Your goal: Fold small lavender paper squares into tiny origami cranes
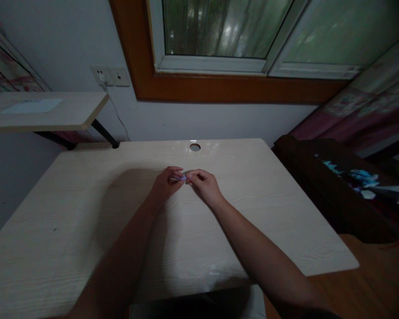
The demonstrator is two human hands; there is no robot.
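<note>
In the head view, the left hand and right hand meet just short of the far edge of the worktop, near the round hole by that edge, their fingertips pinched on a small pale-purple piece between them. It looks light enough for fingertips alone, best taken by its two opposite ends; whether it is stiff, soft, slippery or fragile cannot be told, as the fingers cover much of it.
</note>
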